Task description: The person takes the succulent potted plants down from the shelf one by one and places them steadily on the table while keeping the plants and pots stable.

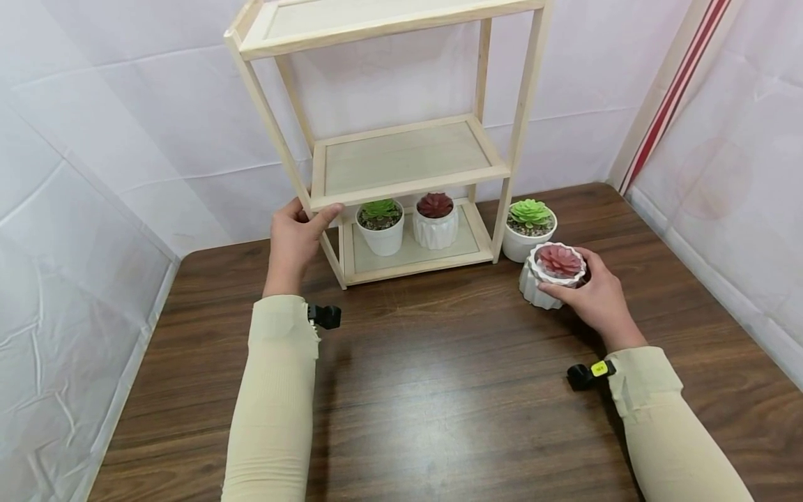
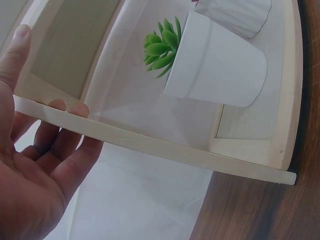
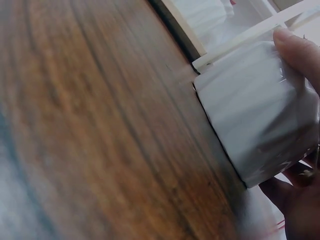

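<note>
Pale wood was seen in the three-board shelf [image 1: 408, 157], which was gripped at its left front post by the left hand [image 1: 295, 240], the fingers being curled round the post and the thumb being laid forward at the level of the middle board. By the right hand [image 1: 599, 296], partly closed, a ribbed white pot with a red plant [image 1: 537, 284] was held from its right side, between thumb and fingers. This pot was positioned upright to the right of the shelf, in front of a smooth white pot with a green plant [image 1: 522, 245]; whether its base was touched by the brown table [image 1: 401, 390] could not be told. On the bottom board, a second green plant in a white pot [image 1: 384, 238] and a second red plant in a ribbed pot [image 1: 437, 231] were placed side by side.
</note>
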`<state>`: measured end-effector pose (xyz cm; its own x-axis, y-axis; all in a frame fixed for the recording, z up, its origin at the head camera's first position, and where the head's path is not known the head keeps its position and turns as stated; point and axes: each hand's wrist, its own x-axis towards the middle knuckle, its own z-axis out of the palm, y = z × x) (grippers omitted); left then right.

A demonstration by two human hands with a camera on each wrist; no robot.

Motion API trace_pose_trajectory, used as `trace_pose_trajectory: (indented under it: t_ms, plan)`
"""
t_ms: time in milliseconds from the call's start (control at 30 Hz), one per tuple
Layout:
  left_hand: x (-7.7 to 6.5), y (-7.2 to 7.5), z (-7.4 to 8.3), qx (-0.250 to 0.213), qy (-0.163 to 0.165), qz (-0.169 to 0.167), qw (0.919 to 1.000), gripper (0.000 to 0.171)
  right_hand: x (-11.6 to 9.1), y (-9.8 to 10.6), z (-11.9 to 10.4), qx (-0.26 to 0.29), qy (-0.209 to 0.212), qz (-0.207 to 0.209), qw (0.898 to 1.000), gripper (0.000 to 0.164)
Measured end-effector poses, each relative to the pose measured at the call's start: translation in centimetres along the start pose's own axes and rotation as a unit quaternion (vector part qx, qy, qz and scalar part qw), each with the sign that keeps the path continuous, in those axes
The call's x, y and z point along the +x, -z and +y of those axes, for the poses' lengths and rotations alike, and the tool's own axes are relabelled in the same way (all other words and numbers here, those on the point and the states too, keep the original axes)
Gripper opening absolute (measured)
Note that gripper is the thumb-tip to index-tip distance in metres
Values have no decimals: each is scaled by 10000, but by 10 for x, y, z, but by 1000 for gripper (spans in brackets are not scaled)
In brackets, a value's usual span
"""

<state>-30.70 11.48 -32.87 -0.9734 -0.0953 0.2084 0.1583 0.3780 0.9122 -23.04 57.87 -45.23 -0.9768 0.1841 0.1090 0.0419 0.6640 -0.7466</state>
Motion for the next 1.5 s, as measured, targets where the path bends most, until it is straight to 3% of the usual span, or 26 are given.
trace_pose_trajectory:
  t_ms: [467,700,1500]
  plan:
    - [0,0,0,106,77,18,9999,71,1,1,0,98,-21,-249,9996,111]
    - [-1,0,-1,79,81,50,9999,70,2,4,1,343,67,-413,9985,104]
    - [0,1,-1,-80,119,-50,9999,68,-2,16,-6,879,396,255,9950,88]
